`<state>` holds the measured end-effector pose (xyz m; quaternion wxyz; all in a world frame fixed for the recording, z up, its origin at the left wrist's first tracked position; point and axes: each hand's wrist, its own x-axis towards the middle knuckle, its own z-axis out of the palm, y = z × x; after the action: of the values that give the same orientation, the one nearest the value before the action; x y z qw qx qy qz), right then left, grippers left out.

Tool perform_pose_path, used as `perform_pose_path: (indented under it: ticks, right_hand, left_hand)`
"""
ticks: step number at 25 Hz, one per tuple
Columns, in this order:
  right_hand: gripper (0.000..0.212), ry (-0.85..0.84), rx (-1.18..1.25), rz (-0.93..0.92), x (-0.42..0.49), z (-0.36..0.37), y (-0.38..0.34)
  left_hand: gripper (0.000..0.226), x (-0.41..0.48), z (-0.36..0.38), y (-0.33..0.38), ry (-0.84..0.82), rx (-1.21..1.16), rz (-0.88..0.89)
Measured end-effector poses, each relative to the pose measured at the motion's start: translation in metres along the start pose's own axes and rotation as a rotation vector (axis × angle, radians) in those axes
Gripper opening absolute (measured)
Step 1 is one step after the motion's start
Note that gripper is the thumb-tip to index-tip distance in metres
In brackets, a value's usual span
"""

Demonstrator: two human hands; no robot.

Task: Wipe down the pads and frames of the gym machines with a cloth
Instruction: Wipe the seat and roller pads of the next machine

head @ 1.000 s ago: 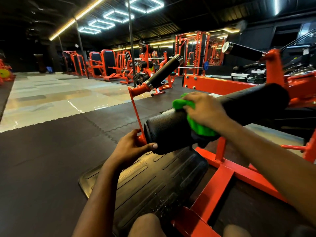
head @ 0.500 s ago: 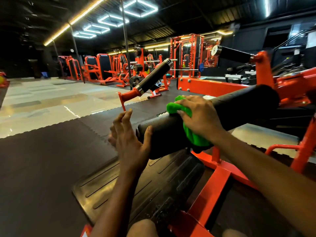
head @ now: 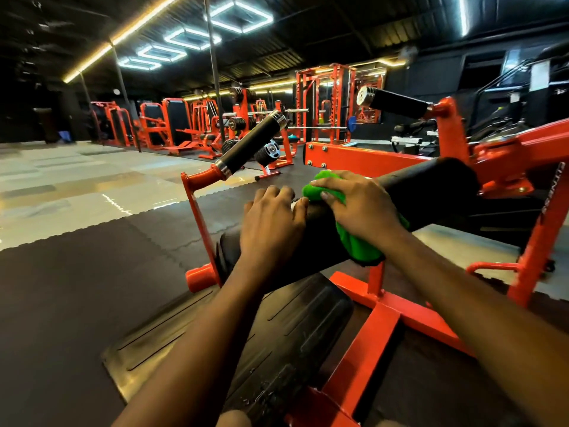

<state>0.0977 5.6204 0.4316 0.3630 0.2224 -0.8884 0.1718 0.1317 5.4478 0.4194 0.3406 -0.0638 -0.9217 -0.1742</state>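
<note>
A thick black roller pad (head: 431, 192) lies across an orange machine frame (head: 378, 331) in front of me. My right hand (head: 360, 208) presses a bright green cloth (head: 354, 241) down over the top of the pad near its middle. My left hand (head: 271, 223) rests flat on the pad's left end, fingers together and curled over the top, just left of the cloth. A black ribbed footplate (head: 234, 343) lies on the floor below the pad.
Two black grip handles, one at left (head: 249, 143) and one at right (head: 397, 103), stick up from orange posts. An orange beam (head: 360, 155) runs behind the pad. More orange machines and racks (head: 323, 100) stand across the shiny tiled floor (head: 61, 192). Dark rubber mats (head: 77, 272) cover the near floor.
My left hand left the pad's end cap, lifted with fingers spread, then came down on top of the pad's left end. My right hand stayed on the cloth.
</note>
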Motion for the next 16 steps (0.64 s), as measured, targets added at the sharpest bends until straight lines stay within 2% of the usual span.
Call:
perform_pose_path:
  ticks: [2, 5, 8, 10, 12, 14, 16]
  right_hand:
    - [0.030, 0.058, -0.002, 0.065, 0.006, -0.009, 0.033]
    - [0.027, 0.213, -0.040, 0.158, 0.015, -0.023, 0.088]
    - [0.030, 0.300, -0.034, 0.370, 0.019, -0.040, 0.136]
    - [0.034, 0.340, -0.009, 0.502, 0.021, -0.044, 0.132]
    - [0.033, 0.368, -0.024, 0.418, 0.013, -0.026, 0.086]
    - [0.033, 0.270, -0.081, 0.150, -0.009, 0.002, 0.030]
    - [0.034, 0.194, -0.070, -0.032, -0.024, 0.012, 0.018]
  left_hand:
    - [0.040, 0.004, 0.009, 0.001, -0.017, -0.001, -0.032]
    - [0.037, 0.001, 0.016, -0.005, 0.059, 0.013, -0.037]
    - [0.037, 0.000, 0.013, -0.002, 0.059, -0.001, -0.014]
    - [0.038, 0.005, 0.013, -0.004, 0.047, 0.000, -0.012]
    - [0.039, 0.018, 0.013, -0.009, -0.039, -0.041, -0.063]
    - [0.040, 0.038, 0.011, -0.016, -0.209, -0.101, -0.158]
    - [0.038, 0.049, 0.011, -0.019, -0.317, -0.131, -0.224]
